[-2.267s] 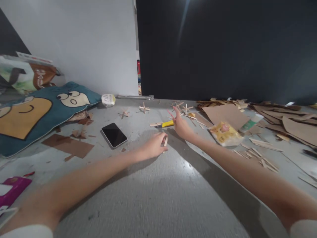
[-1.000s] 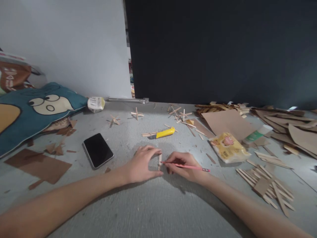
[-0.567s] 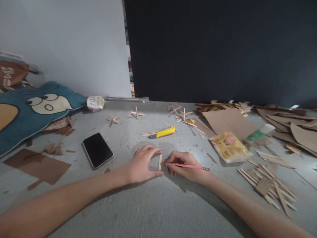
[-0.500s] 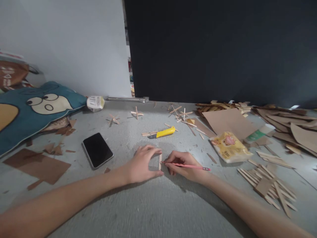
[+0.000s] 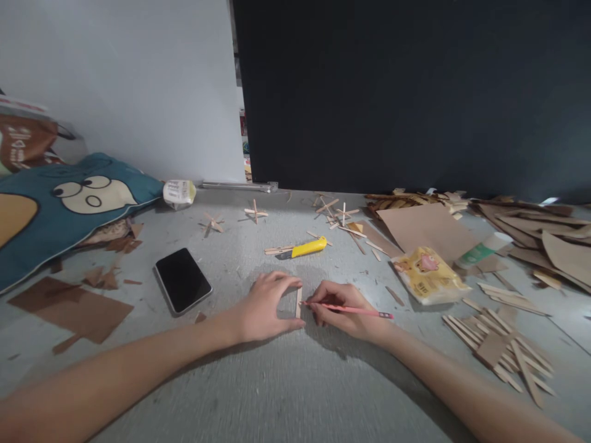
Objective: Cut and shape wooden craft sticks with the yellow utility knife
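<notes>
Stick point(image 5: 299, 295) held by ends in left hand point(image 5: 261, 311); right hand point(image 5: 344, 294) grips pencil point(image 5: 364, 311), tip at stick. Knife point(image 5: 309, 247) lies beyond, on bench point(image 5: 258, 387).

A phone point(image 5: 183, 280) lies flat near brown cardboard point(image 5: 71, 307), beside a blue cartoon pillow point(image 5: 87, 203).

A pale grey wall point(image 5: 124, 80) rises at the left, and a large black panel point(image 5: 415, 92) spans the centre and right — both plain and upright. Between them runs a narrow gap point(image 5: 243, 126), with small coloured things beyond it, too blurred to name. Below spreads a grey bench point(image 5: 258, 394), its surface scuffed and speckled. The light is dim and cool — a soft bright patch shows on the bench towards the right.
</notes>
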Demonstrator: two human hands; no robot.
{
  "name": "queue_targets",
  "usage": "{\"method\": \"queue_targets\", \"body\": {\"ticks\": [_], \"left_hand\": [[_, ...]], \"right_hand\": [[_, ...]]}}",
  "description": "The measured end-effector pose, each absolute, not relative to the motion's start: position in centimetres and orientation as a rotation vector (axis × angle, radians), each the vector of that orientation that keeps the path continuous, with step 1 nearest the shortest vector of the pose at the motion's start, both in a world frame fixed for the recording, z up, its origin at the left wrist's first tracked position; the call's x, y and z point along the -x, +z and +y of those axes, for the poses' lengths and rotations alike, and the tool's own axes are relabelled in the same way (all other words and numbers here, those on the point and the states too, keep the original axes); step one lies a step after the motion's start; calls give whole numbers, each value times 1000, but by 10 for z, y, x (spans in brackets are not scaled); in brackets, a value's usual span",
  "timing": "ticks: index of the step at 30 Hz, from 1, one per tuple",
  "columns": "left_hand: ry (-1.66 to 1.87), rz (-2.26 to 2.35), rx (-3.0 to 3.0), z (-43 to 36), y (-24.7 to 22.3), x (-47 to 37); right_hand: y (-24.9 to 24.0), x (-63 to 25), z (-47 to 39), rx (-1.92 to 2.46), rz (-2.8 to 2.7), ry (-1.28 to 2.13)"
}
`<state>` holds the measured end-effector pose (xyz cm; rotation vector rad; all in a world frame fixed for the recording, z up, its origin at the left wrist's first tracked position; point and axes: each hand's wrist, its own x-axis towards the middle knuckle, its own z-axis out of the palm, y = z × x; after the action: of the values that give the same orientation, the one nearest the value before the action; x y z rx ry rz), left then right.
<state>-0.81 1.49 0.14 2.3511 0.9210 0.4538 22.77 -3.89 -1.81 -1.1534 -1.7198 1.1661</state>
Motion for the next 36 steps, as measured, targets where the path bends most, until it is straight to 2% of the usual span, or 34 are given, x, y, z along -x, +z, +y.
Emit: {"method": "queue_targets", "body": {"ticks": [16, 26, 28, 33, 36], "left_hand": [[464, 910, -2340, 15, 2, 9], [411, 949, -2339, 13, 5, 8], [406, 957, -2337, 14, 5, 8], [448, 928, -2359, 15, 4, 8], [443, 910, -2357, 15, 6, 8]], "right_hand": [[-11, -227, -40, 1142, -1689, 1214], [-20, -230, -38, 1164, -1677, 1083], [-24, -238, -31, 1166, -1705, 966], [-22, -253, -3, 1309, -1971, 212], [-23, -253, 7, 1434, -2119, 115]]}}
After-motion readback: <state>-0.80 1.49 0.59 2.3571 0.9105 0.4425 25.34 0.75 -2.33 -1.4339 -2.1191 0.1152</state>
